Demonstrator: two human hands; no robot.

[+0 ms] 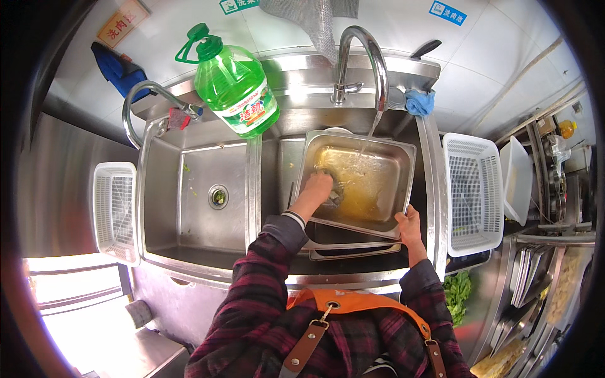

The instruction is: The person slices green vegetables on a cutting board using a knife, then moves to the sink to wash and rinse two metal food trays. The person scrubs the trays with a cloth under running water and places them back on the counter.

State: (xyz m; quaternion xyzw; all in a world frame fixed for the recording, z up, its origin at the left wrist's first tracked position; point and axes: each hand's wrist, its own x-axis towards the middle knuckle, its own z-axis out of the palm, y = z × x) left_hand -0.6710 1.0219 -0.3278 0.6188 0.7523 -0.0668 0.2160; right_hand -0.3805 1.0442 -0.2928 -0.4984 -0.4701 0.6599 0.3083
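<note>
A rectangular stainless steel pan (406, 165) sits tilted over the right sink basin, with shallow yellowish water (361, 189) inside it. Water runs into the pan from the curved chrome faucet (378, 71). My left hand (317, 189) is in the pan at its left side, its fingers closed around a grey scouring pad (333, 197) that is mostly hidden by the hand and the water. At the near right corner, my right hand (410, 227) grips the pan's rim. More steel pans (354, 253) lie beneath in the same basin.
On the divider stands a green detergent jug (236, 90). The left basin (212, 165) has scraps in its drain (218, 196). White plastic baskets flank the sinks, one left (116, 212), one right (472, 193). A blue cloth (419, 102) lies by the faucet; leafy greens (457, 295) are at lower right.
</note>
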